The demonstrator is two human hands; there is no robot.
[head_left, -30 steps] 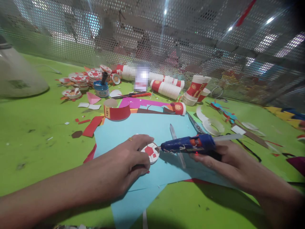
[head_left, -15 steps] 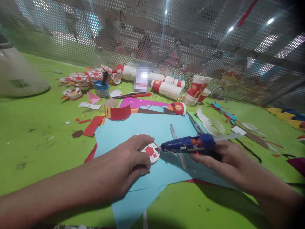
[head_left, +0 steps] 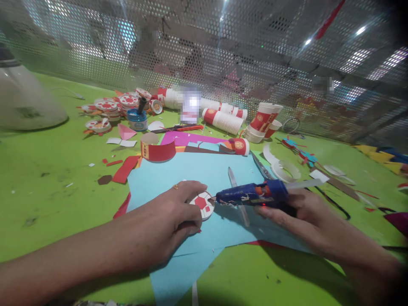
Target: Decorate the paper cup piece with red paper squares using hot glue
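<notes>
My left hand (head_left: pixel 181 216) grips a small round white disc (head_left: pixel 202 205) with red patches, resting over light blue paper (head_left: pixel 191 170). My right hand (head_left: pixel 299 212) is wrapped round a dark blue glue gun (head_left: pixel 251 193), whose nozzle points left and meets the disc's right edge. A white glue stick (head_left: pixel 306 183) sticks out of the gun's rear, and a small red light glows on its underside. Beneath the gun, a pen (head_left: pixel 233 176) lies on the blue paper.
Scissors (head_left: pixel 262 165) and a tape roll (head_left: pixel 287 170) lie right of the paper. Behind stand a blue jar (head_left: pixel 137 120), a red paper ring (head_left: pixel 158 151), stacked paper cups (head_left: pixel 223 120) and patterned discs (head_left: pixel 105 105). A large translucent container (head_left: pixel 28 100) is at far left.
The view has shifted very slightly. Both hands, the disc and the glue gun keep nearly the same places.
</notes>
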